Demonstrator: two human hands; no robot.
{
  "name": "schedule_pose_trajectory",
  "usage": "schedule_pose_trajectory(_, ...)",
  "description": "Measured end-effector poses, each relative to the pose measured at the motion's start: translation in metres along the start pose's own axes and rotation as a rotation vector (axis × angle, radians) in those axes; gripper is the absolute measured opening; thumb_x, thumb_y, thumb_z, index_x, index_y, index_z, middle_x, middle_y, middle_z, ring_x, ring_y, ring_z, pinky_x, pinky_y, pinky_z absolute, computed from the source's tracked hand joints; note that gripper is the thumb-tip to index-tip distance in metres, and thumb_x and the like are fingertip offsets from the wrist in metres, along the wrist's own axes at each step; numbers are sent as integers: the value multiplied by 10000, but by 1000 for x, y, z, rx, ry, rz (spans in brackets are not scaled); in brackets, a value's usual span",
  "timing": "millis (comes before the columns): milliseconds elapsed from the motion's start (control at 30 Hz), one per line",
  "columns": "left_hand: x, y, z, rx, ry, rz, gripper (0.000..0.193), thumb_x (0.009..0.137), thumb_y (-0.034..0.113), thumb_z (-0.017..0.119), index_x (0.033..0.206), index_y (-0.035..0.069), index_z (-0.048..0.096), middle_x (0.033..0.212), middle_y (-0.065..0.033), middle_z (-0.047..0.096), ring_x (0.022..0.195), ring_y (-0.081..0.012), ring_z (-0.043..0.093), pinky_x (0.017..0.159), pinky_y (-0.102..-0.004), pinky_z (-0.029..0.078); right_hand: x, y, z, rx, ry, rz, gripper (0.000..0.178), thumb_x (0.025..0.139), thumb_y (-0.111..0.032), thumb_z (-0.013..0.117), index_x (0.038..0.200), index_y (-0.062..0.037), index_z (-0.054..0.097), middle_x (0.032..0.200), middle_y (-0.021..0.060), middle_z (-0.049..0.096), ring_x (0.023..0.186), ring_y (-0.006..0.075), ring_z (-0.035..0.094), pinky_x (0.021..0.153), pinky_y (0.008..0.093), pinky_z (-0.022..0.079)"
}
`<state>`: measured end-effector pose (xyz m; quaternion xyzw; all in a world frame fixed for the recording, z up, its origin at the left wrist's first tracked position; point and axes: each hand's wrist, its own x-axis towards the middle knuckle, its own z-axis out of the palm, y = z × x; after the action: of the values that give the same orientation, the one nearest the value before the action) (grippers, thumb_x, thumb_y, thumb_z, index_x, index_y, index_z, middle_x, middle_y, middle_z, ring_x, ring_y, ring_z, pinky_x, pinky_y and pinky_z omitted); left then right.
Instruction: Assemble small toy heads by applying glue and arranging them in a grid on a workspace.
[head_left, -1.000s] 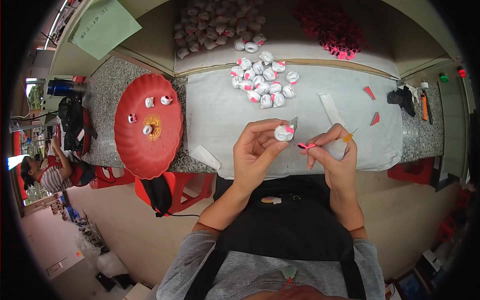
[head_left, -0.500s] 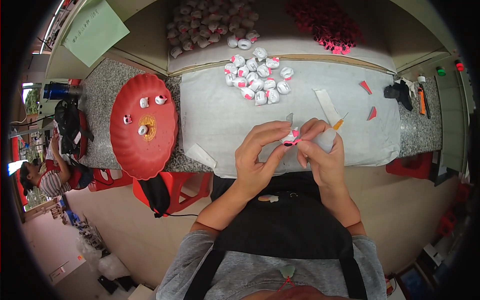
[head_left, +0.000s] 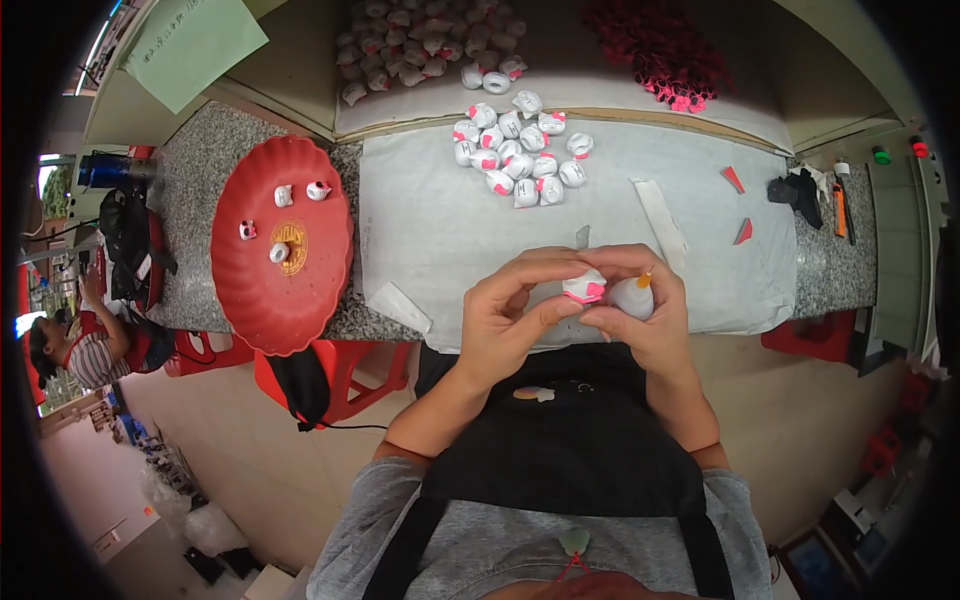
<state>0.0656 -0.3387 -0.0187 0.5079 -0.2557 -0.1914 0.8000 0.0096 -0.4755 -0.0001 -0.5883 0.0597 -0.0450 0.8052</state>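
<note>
Between the fingers of my left hand point(head_left: 510, 310) is a small white figure piece point(head_left: 583, 287) with pink at its lower edge. My right hand point(head_left: 650, 315) has a translucent glue bottle point(head_left: 633, 300) in its grip, the orange nozzle pointing up and away from me. The thumb and fingertips of this hand also come up against the figure piece. Beyond my hands lies a cluster of similar white pieces point(head_left: 515, 165) with pink parts. To the left, a red scalloped plate point(head_left: 240, 310) bears several finished-looking pieces with black and pink details.
White paper point(head_left: 420, 230) covers the worktop. On it lie a white strip point(head_left: 660, 220) and two red scraps point(head_left: 733, 180). Behind are a heap of white pieces point(head_left: 430, 40) and a pile of pink-and-black parts point(head_left: 670, 60). A person point(head_left: 95, 350) sits at the far left.
The glue bottle has turned from nozzle pointing right to nozzle pointing up. My fingers have shifted on the white piece, whose pink part now lies flush against it.
</note>
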Motion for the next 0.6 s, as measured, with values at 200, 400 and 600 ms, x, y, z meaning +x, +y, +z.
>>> schedule_pose_trajectory(200, -4, -1, -4, -11, 10, -26, 218, 694, -47, 552, 911, -30, 542, 954, -139, 538, 935, -221, 495, 797, -309, 403, -3, 8, 1, 50, 29, 25, 228, 631, 4, 656, 830, 0, 544, 777, 46, 555, 702, 84, 528, 582, 189, 426)
schedule_pose_trajectory(400, -4, -3, -6, -55, 21, -22, 214, 701, -48, 542, 913, -27, 546, 959, -141, 541, 916, -221, 508, 785, -300, 411, 1, 9, 5, 43, 54, -12, 216, 632, -3, 659, 817, 3, 547, 752, 44, 558, 682, 79, 522, 568, 184, 417)
schedule_pose_trajectory(600, -4, 2, -12, -68, -24, -68, 222, 723, -50, 516, 943, -28, 535, 991, -140, 523, 933, -205, 499, 803, -295, 400, 0, 10, 9, 18, 76, 16, 235, 638, -4, 653, 845, 2, 544, 753, 42, 560, 648, 63, 500, 554, 181, 397)
